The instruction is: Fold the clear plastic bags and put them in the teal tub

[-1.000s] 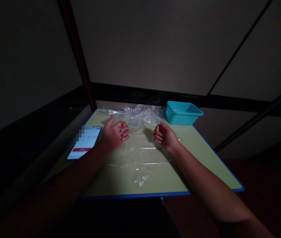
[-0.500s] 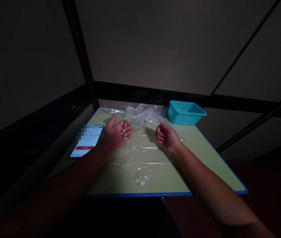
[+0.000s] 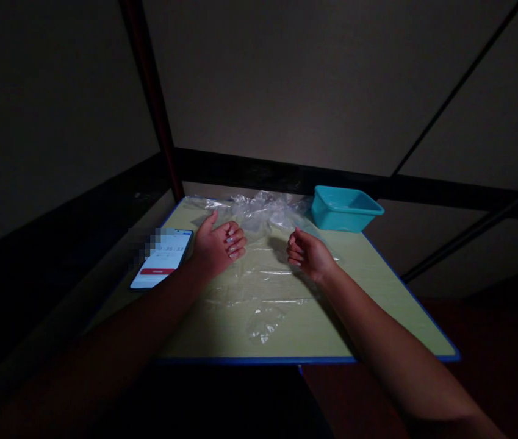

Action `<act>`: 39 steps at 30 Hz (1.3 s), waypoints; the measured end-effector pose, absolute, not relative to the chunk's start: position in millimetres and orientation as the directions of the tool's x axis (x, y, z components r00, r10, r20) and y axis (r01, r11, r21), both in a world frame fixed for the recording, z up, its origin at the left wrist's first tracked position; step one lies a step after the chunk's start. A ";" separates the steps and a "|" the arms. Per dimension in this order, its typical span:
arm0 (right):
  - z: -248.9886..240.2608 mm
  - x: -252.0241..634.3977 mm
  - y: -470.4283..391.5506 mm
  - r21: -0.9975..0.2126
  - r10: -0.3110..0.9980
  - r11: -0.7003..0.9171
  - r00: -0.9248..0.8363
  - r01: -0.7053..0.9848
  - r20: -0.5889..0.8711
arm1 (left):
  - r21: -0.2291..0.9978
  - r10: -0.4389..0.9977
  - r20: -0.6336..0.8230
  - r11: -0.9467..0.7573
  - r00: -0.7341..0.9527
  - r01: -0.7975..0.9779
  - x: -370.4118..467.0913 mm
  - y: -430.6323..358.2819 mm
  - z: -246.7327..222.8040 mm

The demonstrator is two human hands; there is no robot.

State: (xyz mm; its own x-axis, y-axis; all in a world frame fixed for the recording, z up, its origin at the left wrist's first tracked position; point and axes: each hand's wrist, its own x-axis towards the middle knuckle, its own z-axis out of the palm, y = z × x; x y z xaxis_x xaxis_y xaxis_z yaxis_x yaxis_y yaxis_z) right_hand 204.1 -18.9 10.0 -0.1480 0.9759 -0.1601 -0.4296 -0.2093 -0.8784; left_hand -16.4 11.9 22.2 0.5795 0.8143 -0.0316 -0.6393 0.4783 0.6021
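Observation:
A clear, crinkled plastic sheet or bag is spread over the middle of the table, bunched up toward the far edge. Over its left side is my left hand, palm turned inward, thumb raised apart and fingers loosely curled with nothing in them. My right hand faces it from the right side of the plastic, also empty, its fingers half curled and thumb up. Whether either hand touches the plastic, I cannot tell. A phone with a lit screen lies just left of my left hand.
A turquoise plastic basin stands at the table's back right corner. The pale table has a blue edge. A wall with a dark band rises behind it, and another wall stands on the left. The room is dim.
Both hands keep the same pose over the plastic. The whole view has shifted very slightly, and the digits on the phone screen look clearer.

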 end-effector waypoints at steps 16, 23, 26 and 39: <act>9.5 203.4 -19.5 -0.915 0.984 -0.167 -0.118 -0.367 -0.133 | 0.602 0.782 0.015 0.490 0.623 -0.630 -20.5 13.1 18.0; 7.7 204.1 -18.3 -0.914 0.985 -0.155 -0.125 -0.374 -0.116 | 0.594 0.792 0.005 0.488 0.610 -0.639 -20.0 11.0 20.4; 5.5 202.3 -18.8 -0.919 0.981 -0.174 -0.140 -0.355 -0.132 | 0.589 0.799 0.004 0.484 0.602 -0.647 -20.5 10.7 22.4; 8.2 201.4 -21.0 -0.927 0.984 -0.162 -0.131 -0.338 -0.125 | 0.642 0.805 0.036 0.436 0.592 -0.631 -18.3 8.5 23.4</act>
